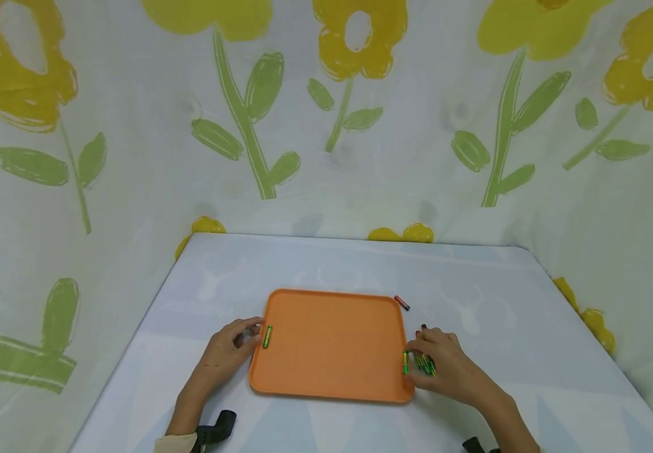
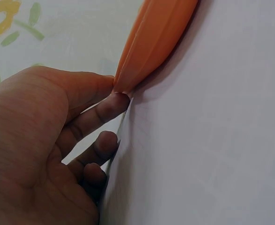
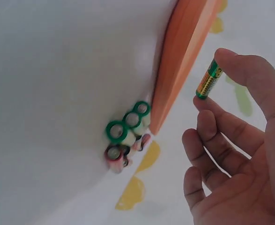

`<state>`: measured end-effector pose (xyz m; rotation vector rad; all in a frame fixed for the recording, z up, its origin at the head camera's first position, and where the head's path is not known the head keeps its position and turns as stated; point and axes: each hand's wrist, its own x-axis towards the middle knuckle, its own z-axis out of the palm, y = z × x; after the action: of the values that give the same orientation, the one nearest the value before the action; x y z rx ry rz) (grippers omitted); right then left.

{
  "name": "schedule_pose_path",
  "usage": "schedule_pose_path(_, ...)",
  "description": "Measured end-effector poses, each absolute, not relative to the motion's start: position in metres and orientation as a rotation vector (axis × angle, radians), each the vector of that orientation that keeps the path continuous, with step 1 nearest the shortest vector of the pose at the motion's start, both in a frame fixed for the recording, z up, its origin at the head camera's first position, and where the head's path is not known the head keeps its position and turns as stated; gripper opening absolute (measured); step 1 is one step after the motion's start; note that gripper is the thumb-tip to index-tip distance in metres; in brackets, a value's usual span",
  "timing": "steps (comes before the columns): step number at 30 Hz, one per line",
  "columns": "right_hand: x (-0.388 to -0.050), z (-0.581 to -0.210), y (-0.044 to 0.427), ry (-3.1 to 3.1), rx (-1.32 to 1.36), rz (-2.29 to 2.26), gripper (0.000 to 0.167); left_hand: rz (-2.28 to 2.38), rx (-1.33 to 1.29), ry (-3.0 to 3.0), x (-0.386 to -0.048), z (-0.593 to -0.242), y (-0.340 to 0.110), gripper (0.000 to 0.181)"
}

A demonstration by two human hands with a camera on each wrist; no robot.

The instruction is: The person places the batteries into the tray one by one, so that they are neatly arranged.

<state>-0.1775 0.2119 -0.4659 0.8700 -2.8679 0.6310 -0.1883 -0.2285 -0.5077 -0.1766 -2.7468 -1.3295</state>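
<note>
An orange tray (image 1: 334, 346) lies on the table, with one green battery (image 1: 267, 337) on its left end. At the tray's left edge, my left hand (image 1: 227, 355) pinches the rim (image 2: 123, 84) between thumb and index finger. My right hand (image 1: 445, 365) is over the right edge and pinches a green and gold battery (image 3: 209, 82) by its two ends, thumb against index finger. Several more batteries (image 3: 116, 132) with green or red casings stand close together on the table just right of the tray, partly hidden by the right hand in the head view.
A single red and black battery (image 1: 402, 303) lies near the tray's far right corner. The pale patterned table (image 1: 326, 261) reaches back to a flower-print cloth (image 1: 406, 163) hanging behind and at both sides.
</note>
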Motion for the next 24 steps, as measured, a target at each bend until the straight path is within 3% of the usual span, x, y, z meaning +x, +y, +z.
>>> schedule_pose_path(24,-0.202,-0.462,0.156,-2.801,0.968,0.696,0.031,-1.349,-0.165,-2.729,-0.187,-0.508,-0.228,0.035)
